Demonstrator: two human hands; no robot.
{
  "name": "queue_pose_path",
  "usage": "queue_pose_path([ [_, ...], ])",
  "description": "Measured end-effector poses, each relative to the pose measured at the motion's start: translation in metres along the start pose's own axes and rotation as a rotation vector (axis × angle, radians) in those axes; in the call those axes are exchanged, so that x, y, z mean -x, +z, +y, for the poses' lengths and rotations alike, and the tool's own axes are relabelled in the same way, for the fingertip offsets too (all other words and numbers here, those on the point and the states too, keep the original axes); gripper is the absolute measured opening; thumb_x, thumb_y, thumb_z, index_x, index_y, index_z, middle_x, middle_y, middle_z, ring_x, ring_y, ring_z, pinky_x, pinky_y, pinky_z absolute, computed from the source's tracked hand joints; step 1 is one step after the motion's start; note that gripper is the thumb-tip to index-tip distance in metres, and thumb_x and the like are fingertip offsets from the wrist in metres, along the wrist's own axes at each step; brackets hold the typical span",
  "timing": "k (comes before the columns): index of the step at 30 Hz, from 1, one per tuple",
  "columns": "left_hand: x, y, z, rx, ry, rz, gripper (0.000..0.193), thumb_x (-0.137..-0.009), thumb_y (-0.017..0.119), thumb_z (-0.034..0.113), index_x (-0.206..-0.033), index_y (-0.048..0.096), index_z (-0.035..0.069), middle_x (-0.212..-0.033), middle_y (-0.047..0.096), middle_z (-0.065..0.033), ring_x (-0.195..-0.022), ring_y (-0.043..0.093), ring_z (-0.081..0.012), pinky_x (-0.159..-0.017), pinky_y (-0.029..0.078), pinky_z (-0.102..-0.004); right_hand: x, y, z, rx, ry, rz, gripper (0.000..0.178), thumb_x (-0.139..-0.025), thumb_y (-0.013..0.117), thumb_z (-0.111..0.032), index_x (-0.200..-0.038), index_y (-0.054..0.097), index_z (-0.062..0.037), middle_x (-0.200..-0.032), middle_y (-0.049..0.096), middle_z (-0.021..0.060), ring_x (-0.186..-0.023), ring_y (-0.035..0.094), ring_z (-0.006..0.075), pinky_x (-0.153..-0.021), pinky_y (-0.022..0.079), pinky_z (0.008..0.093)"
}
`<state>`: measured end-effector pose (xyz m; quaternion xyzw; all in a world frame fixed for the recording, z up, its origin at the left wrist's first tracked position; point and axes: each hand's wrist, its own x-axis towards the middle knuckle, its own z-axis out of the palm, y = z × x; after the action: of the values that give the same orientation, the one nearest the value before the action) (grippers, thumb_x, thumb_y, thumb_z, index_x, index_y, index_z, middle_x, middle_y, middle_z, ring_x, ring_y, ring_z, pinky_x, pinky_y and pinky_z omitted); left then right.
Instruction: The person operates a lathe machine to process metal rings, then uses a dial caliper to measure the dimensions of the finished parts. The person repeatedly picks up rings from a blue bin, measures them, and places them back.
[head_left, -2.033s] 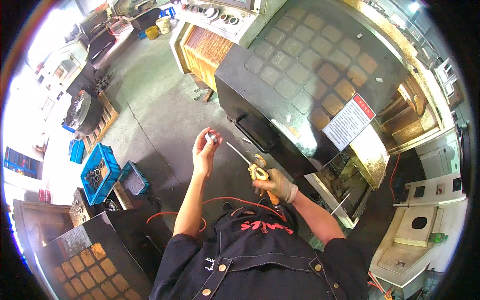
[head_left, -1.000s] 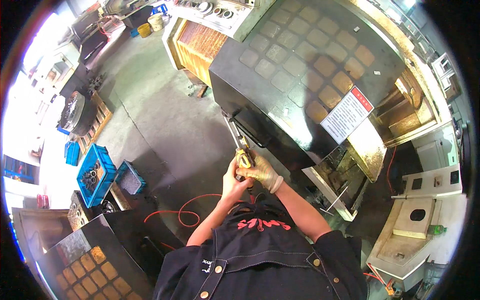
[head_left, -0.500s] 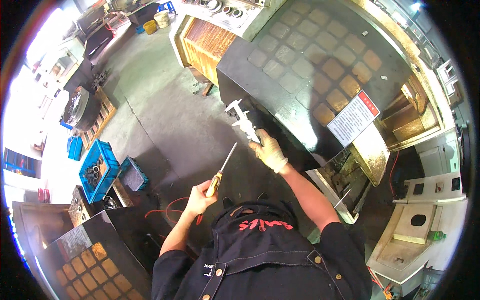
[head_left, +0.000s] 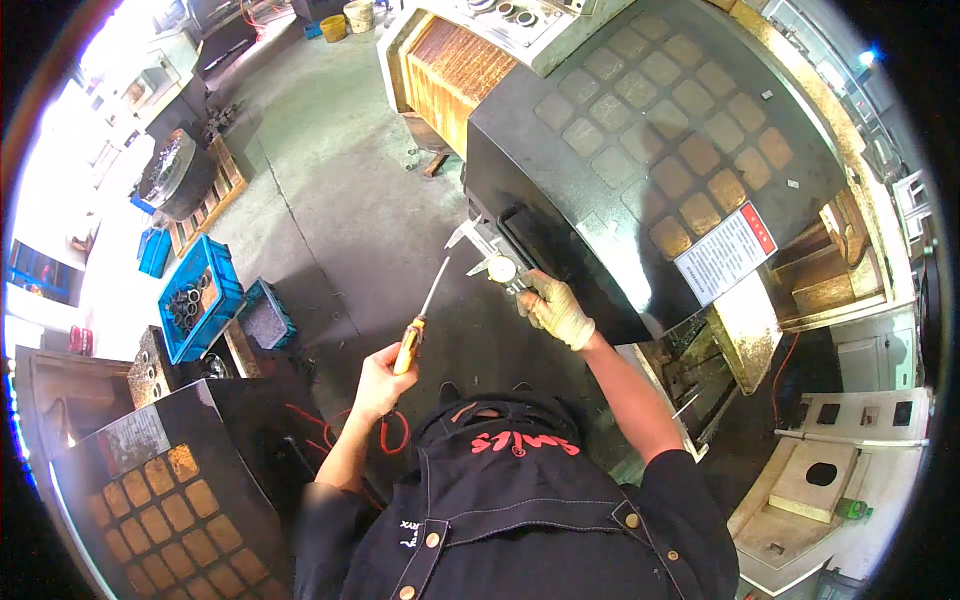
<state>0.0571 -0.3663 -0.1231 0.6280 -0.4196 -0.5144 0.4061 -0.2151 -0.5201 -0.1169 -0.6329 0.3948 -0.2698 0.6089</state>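
A gloved right hand, my right hand (head_left: 558,312), grips a dial caliper (head_left: 501,268) with a round white dial, its jaws pointing up and left. The caliper is beside the dark side of the large machine cover. My bare left hand (head_left: 380,384) is wrapped round an air blow gun (head_left: 409,345) with a yellow body. Its long thin metal nozzle points up toward the caliper jaws, apart from them. A red hose (head_left: 395,440) loops beneath this hand; the hand hides where it joins the gun.
Rings fill part of a blue crate (head_left: 232,300) at left, next to a smaller blue bin (head_left: 268,315). A dark machine cover (head_left: 500,130) with a square-patterned mat stands at right. Another patterned mat (head_left: 165,505) lies lower left. A wooden pallet (head_left: 225,190) bears a round drum (head_left: 178,175).
The whole view has shifted, with the machines lower and further right. My hands have come slightly nearer each other, and the caliper has turned so its dial shows.
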Motion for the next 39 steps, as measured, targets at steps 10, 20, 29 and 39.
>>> queue_pose_path([
  [10,0.009,-0.013,0.0,-0.088,-0.017,0.008,0.015,-0.07,0.06,0.008,-0.083,0.058,0.001,-0.067,0.049,0.0035,-0.063,0.042,-0.005,-0.057,0.036,-0.0228,0.007,0.015,-0.006,-0.059,0.078,0.058,0.007,-0.092,0.052,-0.013,-0.095,0.056,-0.0073,-0.064,0.052,-0.0011,-0.045,0.041,0.0038,-0.041,0.033,0.0201],
  [20,0.023,-0.018,0.0,-0.227,-0.008,-0.035,0.021,-0.068,0.061,0.011,-0.085,0.06,0.0,-0.063,0.05,0.0,-0.06,0.043,-0.007,-0.055,0.038,-0.0248,0.001,0.049,-0.004,-0.043,0.115,0.035,0.008,-0.092,0.051,-0.015,-0.093,0.054,-0.0072,-0.064,0.051,-0.001,-0.045,0.041,0.0042,-0.04,0.033,0.0201],
  [29,0.021,-0.037,-0.014,-0.119,-0.039,-0.118,0.015,-0.068,0.059,0.01,-0.08,0.058,0.001,-0.062,0.045,0.0032,-0.058,0.041,-0.0066,-0.054,0.036,-0.0245,-0.004,0.047,0.003,-0.01,0.092,0.021,0.008,-0.091,0.052,-0.015,-0.094,0.055,-0.0083,-0.063,0.051,-0.0015,-0.047,0.041,0.0034,-0.041,0.033,0.0188],
  [39,0.014,-0.058,-0.011,-0.078,-0.108,-0.239,0.017,-0.071,0.06,0.011,-0.085,0.06,0.002,-0.063,0.048,0.0044,-0.056,0.042,-0.0053,-0.05,0.035,-0.0234,0.007,0.048,0.002,-0.007,0.052,-0.036,0.009,-0.089,0.051,-0.007,-0.095,0.057,-0.0055,-0.067,0.054,-0.0009,-0.051,0.041,0.0037,-0.046,0.034,0.0201],
])
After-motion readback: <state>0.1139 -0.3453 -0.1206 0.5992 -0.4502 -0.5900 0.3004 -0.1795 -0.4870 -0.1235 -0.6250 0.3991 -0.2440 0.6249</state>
